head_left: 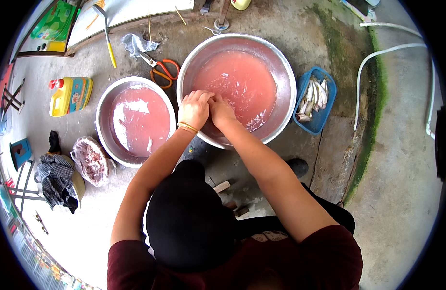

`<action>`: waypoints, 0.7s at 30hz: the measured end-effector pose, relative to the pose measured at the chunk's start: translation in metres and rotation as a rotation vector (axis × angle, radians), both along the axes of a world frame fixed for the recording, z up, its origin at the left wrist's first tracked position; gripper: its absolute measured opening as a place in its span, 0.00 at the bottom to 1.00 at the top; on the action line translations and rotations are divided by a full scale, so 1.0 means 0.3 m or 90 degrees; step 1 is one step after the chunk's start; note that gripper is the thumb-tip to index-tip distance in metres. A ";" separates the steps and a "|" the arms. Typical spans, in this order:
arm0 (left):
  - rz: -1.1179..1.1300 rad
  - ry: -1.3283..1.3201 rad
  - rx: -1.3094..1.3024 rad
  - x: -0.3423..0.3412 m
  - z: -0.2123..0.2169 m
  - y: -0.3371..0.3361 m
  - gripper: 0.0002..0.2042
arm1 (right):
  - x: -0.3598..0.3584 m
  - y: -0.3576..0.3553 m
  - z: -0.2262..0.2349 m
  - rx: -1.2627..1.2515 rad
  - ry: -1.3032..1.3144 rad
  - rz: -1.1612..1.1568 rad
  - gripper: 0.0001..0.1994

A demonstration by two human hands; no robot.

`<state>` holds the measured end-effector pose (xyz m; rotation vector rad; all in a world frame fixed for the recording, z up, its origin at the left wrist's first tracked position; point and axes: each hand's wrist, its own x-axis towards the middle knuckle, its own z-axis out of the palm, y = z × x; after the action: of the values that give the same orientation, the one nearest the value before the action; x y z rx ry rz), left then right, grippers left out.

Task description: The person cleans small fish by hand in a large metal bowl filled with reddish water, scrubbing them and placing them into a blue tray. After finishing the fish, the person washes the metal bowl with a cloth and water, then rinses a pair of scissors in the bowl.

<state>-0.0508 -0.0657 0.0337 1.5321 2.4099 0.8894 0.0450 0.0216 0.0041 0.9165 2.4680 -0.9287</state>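
Note:
Both my hands meet over the near left side of a large metal basin [284, 96] of pinkish-red water [235, 79]. My left hand [195, 108], with a yellow bangle at its wrist, has its fingers bent and pressed together. Against its fingertips, my right hand [221, 111] is closed too. Whatever lies between the fingers is hidden. To the left stands a smaller metal basin [103, 116], also holding pinkish water, with a small pale piece [149, 144] in it. Several small silvery fish [314, 96] fill part of a blue plastic basket [330, 99] on the right.
Orange-handled scissors [160, 70] and a crumpled plastic bag [136, 44] lie beyond the small basin. Farther left are a yellow-handled ladle [108, 41], a yellow jug [70, 96], a plastic-lined container of pinkish scraps [92, 162] and a checkered cloth [58, 176]. A white hose [359, 87] runs right.

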 end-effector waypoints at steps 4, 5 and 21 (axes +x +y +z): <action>0.004 0.023 0.007 0.003 -0.002 -0.001 0.13 | -0.003 -0.021 0.048 -0.046 -0.053 -0.172 0.17; 0.003 0.034 0.013 0.004 0.000 0.003 0.12 | 0.017 -0.029 0.024 -0.054 -0.060 -0.148 0.17; -0.013 0.043 -0.004 0.008 -0.012 0.003 0.13 | 0.508 0.420 0.347 -0.011 0.444 -0.381 0.18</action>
<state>-0.0483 -0.0647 0.0299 1.6061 2.4360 0.8392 0.1973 0.1475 0.1082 1.5892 2.7498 -1.7033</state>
